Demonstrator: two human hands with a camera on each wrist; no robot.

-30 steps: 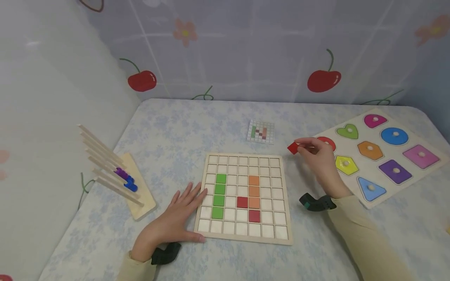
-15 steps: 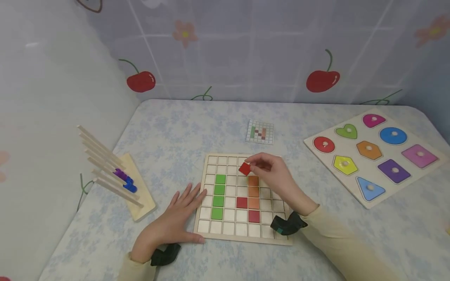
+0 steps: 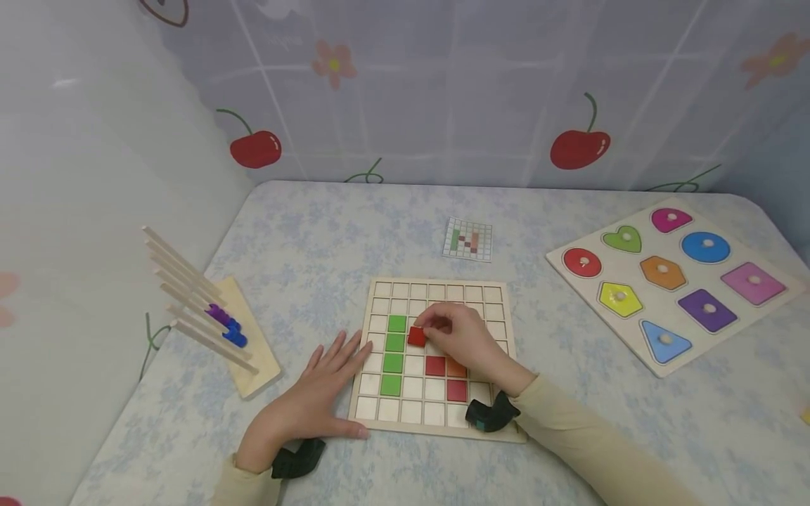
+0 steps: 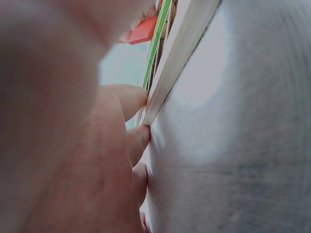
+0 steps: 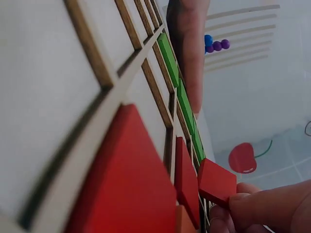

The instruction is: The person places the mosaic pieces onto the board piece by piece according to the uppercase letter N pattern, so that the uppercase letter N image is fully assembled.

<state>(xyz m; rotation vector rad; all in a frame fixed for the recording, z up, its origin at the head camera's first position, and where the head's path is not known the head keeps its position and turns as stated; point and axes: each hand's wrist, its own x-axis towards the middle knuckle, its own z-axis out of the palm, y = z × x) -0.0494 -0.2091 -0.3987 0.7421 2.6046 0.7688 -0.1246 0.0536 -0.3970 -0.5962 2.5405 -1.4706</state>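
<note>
A wooden grid board [image 3: 361, 414] lies mid-table, with a column of green tiles [image 3: 393, 362] set in its cells. Two red tiles [image 3: 434, 365] sit in cells right of that column, and an orange tile [image 3: 456, 367] shows partly from under the right hand. My right hand [image 3: 460, 336] pinches another red tile [image 3: 416, 336] by its edge, tilted over a cell beside the green column; the right wrist view shows this held tile [image 5: 217, 182] at the fingertips. My left hand [image 3: 310, 397] lies with fingers spread, its fingertips touching the board's left edge.
A small card [image 3: 467, 239] printed with a coloured grid lies behind the board. At right is a shape puzzle board [image 3: 639, 330] with knobbed pieces. A wooden stand [image 3: 256, 365] with slanted rods and several blue and purple beads [image 3: 234, 334] stands at left.
My right hand has carried the red tile left from beside the shape puzzle to over the grid board, then lower toward the green column. My left hand has stayed in place.
</note>
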